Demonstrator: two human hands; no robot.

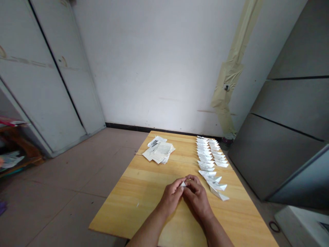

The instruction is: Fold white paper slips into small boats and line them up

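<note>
Head view is looking down at a pale wooden table. Toward the far edge, left of centre, a loose pile of printed paper slips is lying flat and overlapping. Near the middle of the close edge, the left hand and the right hand are meeting and curling inward, each grip closed on a small folded white paper piece, with only a corner showing between them. Along the right side, folded paper triangles are lying in two tight, overlapping rows, reaching toward the far edge. A hard pinch could be creasing or tearing the small piece, and a sideways slip of the right hand could knock the closest triangles out of line.
</note>
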